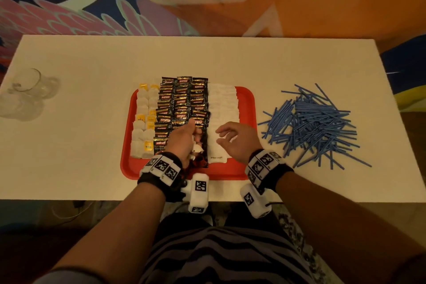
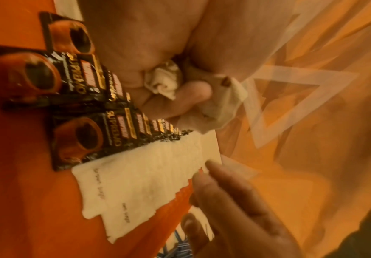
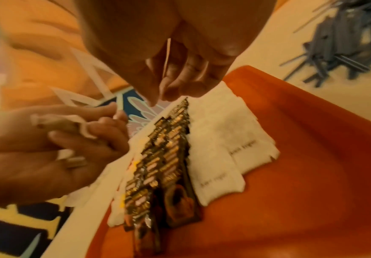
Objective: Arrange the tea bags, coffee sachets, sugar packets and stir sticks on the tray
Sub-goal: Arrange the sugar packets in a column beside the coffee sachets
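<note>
- Clear glassware [image 1: 25, 94], far left of tabletop [image 1: 92, 168]; well apart from tray.
- Tea bags [image 1: 144, 122]: laid in rows, left part of red tray [image 1: 247, 108].
- Coffee sachets [image 1: 182, 101]: overlapped rows, tray middle.
- Left hand [image 1: 182, 140]: curled round small white packets, over near sachets.
- Sugar packets [image 1: 224, 104]: rows right of sachets.
- Right hand [image 1: 237, 140]: loosely spread, holding nothing.
- Bare strip at tray's right rim.
- Stir sticks [image 1: 315, 124]: loose heap on tabletop, not yet on tray.

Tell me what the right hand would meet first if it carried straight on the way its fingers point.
The right hand points left over the sugar packets, toward the left hand. It would probably meet that hand first, above the coffee sachets; relative heights are unclear.
</note>
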Tool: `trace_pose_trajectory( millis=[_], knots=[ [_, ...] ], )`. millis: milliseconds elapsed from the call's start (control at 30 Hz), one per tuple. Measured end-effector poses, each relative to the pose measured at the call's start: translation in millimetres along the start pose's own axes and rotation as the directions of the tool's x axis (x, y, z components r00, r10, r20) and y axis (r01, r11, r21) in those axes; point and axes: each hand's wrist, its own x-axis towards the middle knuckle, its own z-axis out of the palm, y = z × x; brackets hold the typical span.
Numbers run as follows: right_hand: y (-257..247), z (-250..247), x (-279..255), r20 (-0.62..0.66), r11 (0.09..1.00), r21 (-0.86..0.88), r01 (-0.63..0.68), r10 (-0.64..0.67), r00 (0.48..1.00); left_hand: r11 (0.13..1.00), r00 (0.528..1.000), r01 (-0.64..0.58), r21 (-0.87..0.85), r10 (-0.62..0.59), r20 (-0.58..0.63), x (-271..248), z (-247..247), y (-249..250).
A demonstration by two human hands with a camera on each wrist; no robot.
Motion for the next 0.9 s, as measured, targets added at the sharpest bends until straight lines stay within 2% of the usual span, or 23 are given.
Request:
trace_pose_trajectory(
  millis=[133,300,500,633,767,833,900],
  knots=[
    [-33,-10,-1,0.105,0.985,0.022,0.173,-0.174,0.979,0.997,1.0,-0.025,-0.067,0.026,0.01,-2,14,19],
    [-47,-15,7,0.148,0.972,-0.043,0.232,-0.223,0.963,0.983,1.0,0.003,-0.182,-0.001,0.012,-2,27,35],
    [-46,-22,16,0.097,0.996,0.03,0.079,-0.082,0.992,0.973,0.997,0.026,-0.23,-0.01,0.071,-6,33,55],
    [-53,-31,24,0.094,0.985,0.167,-0.047,0.032,0.995,0.966,0.99,0.025,-0.259,0.012,0.14,-3,33,61],
    [-59,-43,33,0.07,0.915,0.352,-0.198,0.186,0.98,0.955,0.967,0.088,-0.282,-0.013,0.256,3,29,60],
    [-59,-45,37,0.04,0.857,0.464,-0.226,0.234,0.971,0.968,0.959,0.052,-0.245,0.02,0.284,4,28,58],
    [-60,-46,40,0.054,0.775,0.579,-0.254,0.274,0.96,0.987,0.963,-0.034,-0.157,0.074,0.26,2,27,55]
  ],
)
